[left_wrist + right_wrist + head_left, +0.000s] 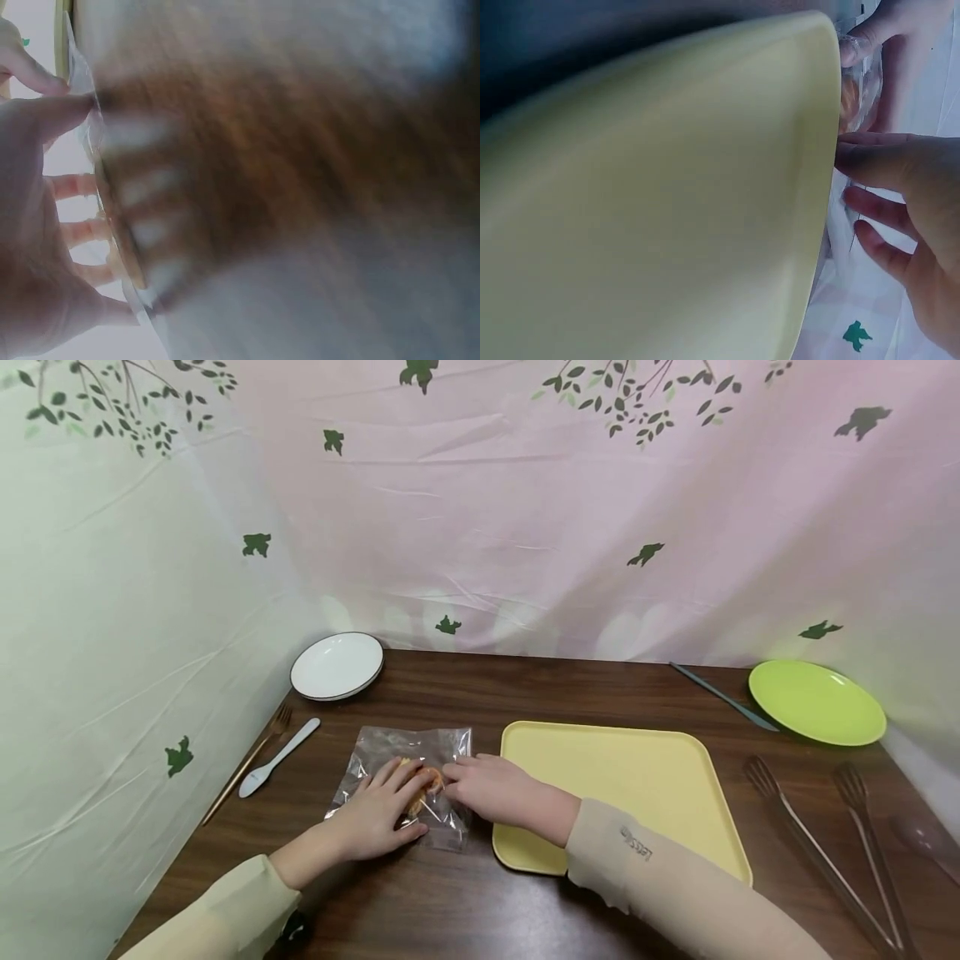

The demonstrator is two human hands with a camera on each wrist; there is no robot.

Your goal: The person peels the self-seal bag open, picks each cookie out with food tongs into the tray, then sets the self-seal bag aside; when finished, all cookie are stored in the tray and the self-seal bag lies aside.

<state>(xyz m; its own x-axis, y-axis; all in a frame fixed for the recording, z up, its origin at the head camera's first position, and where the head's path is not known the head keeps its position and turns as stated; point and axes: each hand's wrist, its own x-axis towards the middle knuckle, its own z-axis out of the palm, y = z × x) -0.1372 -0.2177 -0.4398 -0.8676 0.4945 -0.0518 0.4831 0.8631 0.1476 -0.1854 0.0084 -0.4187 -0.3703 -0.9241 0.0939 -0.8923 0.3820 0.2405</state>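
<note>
A clear plastic bag (375, 747) lies on the table in the head view, with small orange and yellow pieces (432, 781) inside, one looking ring-shaped. My left hand (382, 810) rests over the bag with its fingers spread and fairly straight, covering part of the contents. In the left wrist view these fingers (79, 232) touch the bag, seen edge-on. At the bag's right side is my right hand (491, 789), fingertips on or near its edge. The tray rim hides the tips of its thumb and forefinger in the right wrist view, so a pinch cannot be confirmed.
A yellow tray (622, 777) lies under my right forearm. At left are a white plate (337, 666), a copper-coloured fork (251, 760) and a white spoon (281, 758). Rightward are a green plate (817, 702), a dark knife (723, 696) and two large forks (802, 835).
</note>
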